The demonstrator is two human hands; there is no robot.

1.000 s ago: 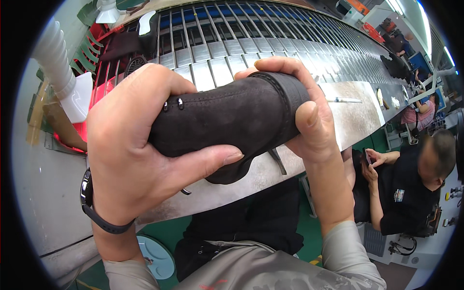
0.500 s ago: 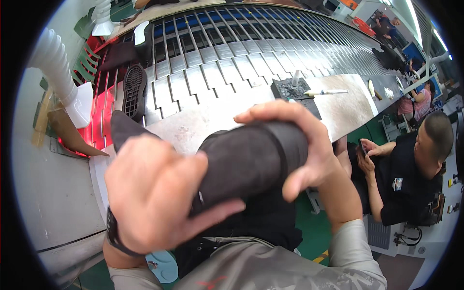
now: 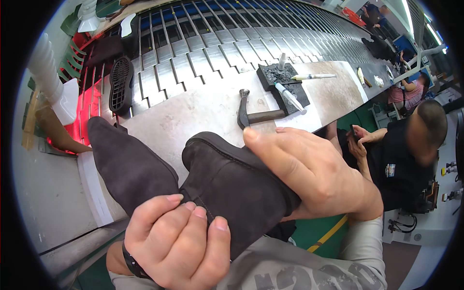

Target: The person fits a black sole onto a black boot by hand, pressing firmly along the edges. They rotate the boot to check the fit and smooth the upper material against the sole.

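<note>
Both hands are holding a dark suede boot upper [image 3: 193,179] just above the near edge of the grey workbench [image 3: 203,108]. The left hand [image 3: 179,241] is pinching the seam at its middle, fingers curled tight on the cloth, while the right hand [image 3: 314,174] is wrapping over the ankle opening, thumb on the rim. The toe is pointing left and away. The upper seems to be bare underneath, though its underside is hidden; a black sole [image 3: 121,84] is lying apart on the slatted conveyor [image 3: 203,53], so any joining looks not yet done. A hammer [image 3: 251,113] and glue syringes [image 3: 290,96] on a black pad [image 3: 282,82] are lying untouched beyond
</note>
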